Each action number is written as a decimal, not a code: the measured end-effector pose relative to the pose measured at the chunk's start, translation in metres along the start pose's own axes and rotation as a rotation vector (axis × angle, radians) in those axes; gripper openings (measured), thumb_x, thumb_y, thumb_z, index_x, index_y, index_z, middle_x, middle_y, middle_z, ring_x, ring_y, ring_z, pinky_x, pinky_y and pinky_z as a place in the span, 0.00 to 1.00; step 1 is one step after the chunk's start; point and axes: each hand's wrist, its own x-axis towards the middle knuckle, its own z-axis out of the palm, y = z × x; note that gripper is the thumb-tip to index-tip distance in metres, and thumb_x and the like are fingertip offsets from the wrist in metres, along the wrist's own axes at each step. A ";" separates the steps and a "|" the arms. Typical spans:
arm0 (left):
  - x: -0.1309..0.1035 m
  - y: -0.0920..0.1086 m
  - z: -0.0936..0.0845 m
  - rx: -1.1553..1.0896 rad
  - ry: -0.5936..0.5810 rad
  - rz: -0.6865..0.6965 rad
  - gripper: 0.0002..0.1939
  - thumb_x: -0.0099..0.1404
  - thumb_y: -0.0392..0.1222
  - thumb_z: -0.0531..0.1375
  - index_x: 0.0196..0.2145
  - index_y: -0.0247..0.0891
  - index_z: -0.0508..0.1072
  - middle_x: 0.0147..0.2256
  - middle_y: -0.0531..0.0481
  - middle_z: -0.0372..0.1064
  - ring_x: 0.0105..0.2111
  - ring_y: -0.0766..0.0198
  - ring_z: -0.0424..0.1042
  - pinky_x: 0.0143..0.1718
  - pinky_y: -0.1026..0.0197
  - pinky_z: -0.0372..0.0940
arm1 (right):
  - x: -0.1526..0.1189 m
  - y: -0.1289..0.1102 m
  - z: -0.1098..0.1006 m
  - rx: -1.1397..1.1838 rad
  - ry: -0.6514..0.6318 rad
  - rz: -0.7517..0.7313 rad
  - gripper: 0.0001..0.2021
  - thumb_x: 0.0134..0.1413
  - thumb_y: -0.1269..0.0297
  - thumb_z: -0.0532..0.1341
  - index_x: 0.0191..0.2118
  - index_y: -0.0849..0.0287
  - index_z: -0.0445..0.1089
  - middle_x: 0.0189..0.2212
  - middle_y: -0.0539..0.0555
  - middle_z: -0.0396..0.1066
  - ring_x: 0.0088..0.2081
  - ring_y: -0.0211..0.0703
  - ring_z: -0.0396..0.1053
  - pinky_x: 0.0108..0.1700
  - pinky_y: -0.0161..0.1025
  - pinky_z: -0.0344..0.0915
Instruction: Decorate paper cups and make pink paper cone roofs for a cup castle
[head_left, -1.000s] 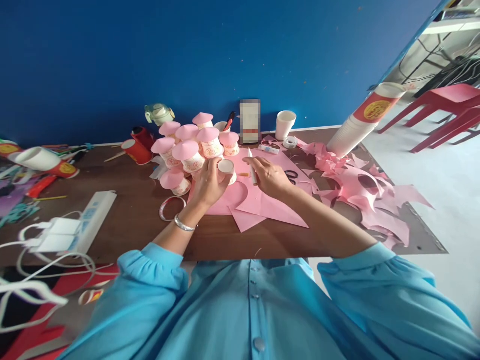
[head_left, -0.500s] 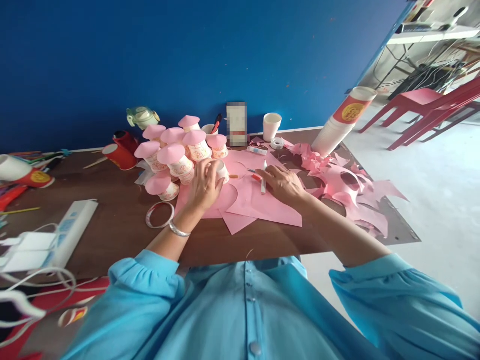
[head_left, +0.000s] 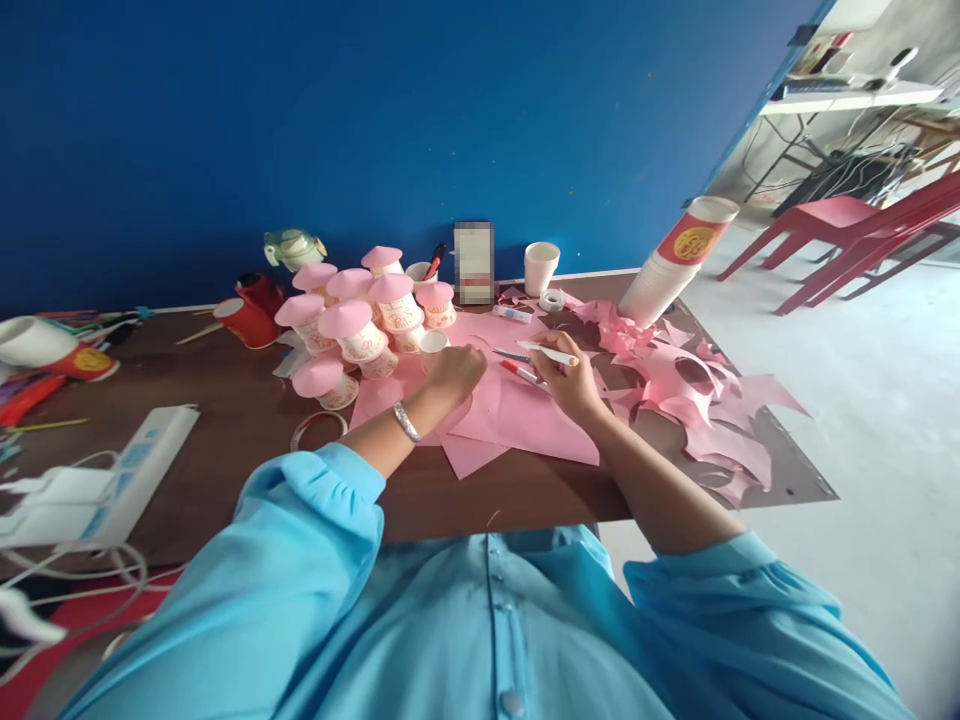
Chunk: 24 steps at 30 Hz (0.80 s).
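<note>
My right hand point(head_left: 568, 375) is closed around a white marker point(head_left: 553, 353) with an orange end, held above the pink paper point(head_left: 517, 420). My left hand point(head_left: 459, 372) is curled shut over the same paper; its fingertips are turned away, so anything in them is hidden. Just behind the left hand stands a small white paper cup point(head_left: 434, 343). An orange-and-white marker point(head_left: 521, 371) lies on the paper between the hands, beside a thin dark pointed tool point(head_left: 510, 355). Left of them cluster several decorated paper cups topped with pink paper cones point(head_left: 346, 314).
A glue stick point(head_left: 512, 313), a white tape roll point(head_left: 553, 299) and a white cup point(head_left: 541, 268) sit at the back. Pink paper scraps point(head_left: 679, 375) and a tilted cup stack point(head_left: 679, 260) occupy the right. At left lie a tape ring point(head_left: 319, 430) and a power strip point(head_left: 146, 470).
My left hand has moved right, off the small white cup. My right hand has lifted the white marker from the paper. The orange-and-white marker stays lying there.
</note>
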 end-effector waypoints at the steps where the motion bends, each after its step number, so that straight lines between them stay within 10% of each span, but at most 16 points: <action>1: 0.000 0.000 -0.001 -0.005 0.011 0.000 0.12 0.62 0.24 0.55 0.36 0.32 0.77 0.31 0.38 0.77 0.31 0.50 0.76 0.32 0.55 0.63 | -0.001 0.000 0.000 0.066 -0.005 0.020 0.12 0.60 0.51 0.65 0.42 0.53 0.70 0.31 0.50 0.73 0.27 0.39 0.70 0.30 0.38 0.68; 12: -0.018 -0.012 0.002 -0.516 0.250 0.111 0.04 0.67 0.34 0.62 0.39 0.38 0.77 0.39 0.47 0.79 0.36 0.62 0.77 0.39 0.61 0.71 | -0.004 -0.013 -0.002 0.324 -0.125 0.149 0.21 0.55 0.42 0.69 0.36 0.57 0.73 0.29 0.53 0.78 0.26 0.39 0.72 0.32 0.40 0.72; 24: -0.023 -0.004 0.012 -0.564 0.321 0.226 0.02 0.69 0.34 0.63 0.39 0.37 0.75 0.38 0.48 0.76 0.37 0.63 0.76 0.37 0.62 0.73 | -0.005 0.000 0.001 0.260 -0.234 0.207 0.21 0.56 0.43 0.68 0.38 0.59 0.76 0.29 0.53 0.78 0.28 0.41 0.74 0.34 0.40 0.72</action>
